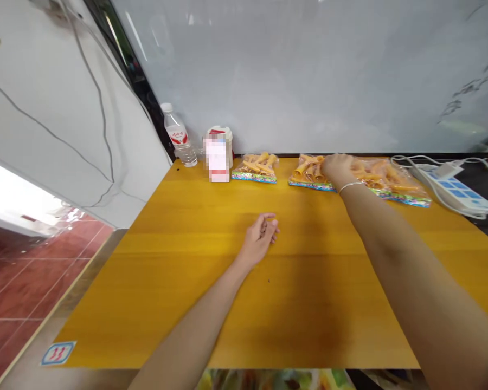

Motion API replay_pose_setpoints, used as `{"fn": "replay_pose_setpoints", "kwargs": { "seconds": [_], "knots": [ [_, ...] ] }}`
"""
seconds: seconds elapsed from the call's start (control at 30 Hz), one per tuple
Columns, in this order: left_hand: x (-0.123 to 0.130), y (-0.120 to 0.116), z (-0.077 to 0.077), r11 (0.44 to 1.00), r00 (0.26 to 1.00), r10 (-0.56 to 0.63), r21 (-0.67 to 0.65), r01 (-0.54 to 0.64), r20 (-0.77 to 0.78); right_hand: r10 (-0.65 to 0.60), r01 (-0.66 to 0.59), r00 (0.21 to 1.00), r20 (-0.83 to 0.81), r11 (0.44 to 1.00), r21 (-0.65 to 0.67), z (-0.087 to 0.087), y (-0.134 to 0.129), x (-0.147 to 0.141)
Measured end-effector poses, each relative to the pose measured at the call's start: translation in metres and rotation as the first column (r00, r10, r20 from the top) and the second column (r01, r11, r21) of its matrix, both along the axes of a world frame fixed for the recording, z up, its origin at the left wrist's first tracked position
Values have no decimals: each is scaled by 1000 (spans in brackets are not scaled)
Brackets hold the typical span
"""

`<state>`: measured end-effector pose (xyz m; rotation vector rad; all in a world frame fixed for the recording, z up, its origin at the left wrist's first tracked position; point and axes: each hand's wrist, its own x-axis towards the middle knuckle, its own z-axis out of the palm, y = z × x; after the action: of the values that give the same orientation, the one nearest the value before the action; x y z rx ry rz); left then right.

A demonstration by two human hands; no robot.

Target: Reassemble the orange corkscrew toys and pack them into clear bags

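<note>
Left hand point(261, 236): fingers half-curled, parted, over worktop point(166, 271)
Right hand point(338, 165): at far middle bag point(305, 170) of orange rolls; fingers hidden, grip untellable
Far left: bottle point(180, 140)

Left-front tabletop point(134, 303) lies open — bags point(394, 179) seemingly block the right rear.

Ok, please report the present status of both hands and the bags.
Left hand loosely curled, nothing visible in it. Right hand at the bags by the whiteboard, grip unclear. Nothing seen blocking either hand.
</note>
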<state>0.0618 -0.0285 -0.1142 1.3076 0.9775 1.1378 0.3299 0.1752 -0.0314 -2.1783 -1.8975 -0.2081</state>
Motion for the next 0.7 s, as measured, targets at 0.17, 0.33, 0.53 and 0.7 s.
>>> {"fn": "replay_pose_setpoints", "kwargs": {
  "seconds": [0.17,0.33,0.53,0.7],
  "knots": [
    [0,1,-3,1000,1000,3,0,-3,16,-2,2,1000,28,1000,2,2,4,-47],
    [1,3,-2,1000,999,6,-2,-6,32,82,-98,992,-93,978,-185,-11,-7,-107],
    [1,4,-2,1000,998,25,7,-25,54,166,-176,984,-66,965,-196,-21,-25,-135],
    [2,4,-4,998,997,55,34,-57,61,133,-129,991,5,968,-213,-20,-41,-138]
  ]
}}
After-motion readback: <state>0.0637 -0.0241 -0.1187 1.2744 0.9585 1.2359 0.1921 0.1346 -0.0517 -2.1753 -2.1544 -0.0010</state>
